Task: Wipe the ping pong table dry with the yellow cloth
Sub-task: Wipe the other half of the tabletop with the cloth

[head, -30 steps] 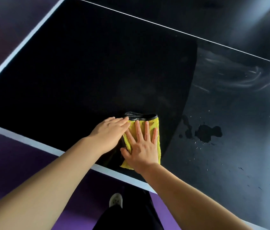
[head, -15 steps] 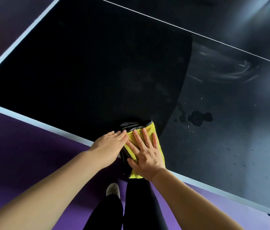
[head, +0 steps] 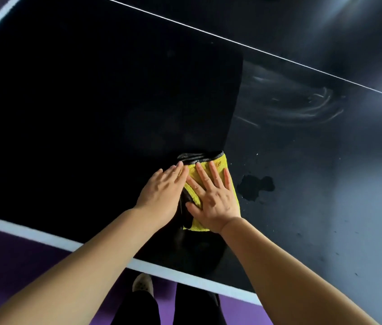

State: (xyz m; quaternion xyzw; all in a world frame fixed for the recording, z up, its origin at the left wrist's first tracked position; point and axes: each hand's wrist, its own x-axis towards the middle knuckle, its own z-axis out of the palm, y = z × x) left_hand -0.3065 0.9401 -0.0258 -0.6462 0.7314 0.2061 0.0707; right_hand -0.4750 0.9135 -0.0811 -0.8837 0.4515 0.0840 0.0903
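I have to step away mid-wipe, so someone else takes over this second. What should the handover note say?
Right hand: flat, fingers spread, pressing on the yellow cloth.
Left hand: flat, fingers straight, on the cloth's left edge.
Cloth lies close to the near edge of the ping pong table.
Done: wipe streaks show at far right.
Left: a puddle just right of the cloth, not yet wiped.

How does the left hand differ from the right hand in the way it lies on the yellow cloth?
The left hand holds its fingers together; the right hand spreads them. The left hand covers the dark left edge of the yellow cloth; the right hand lies on its yellow middle. Both are flat, palm down.
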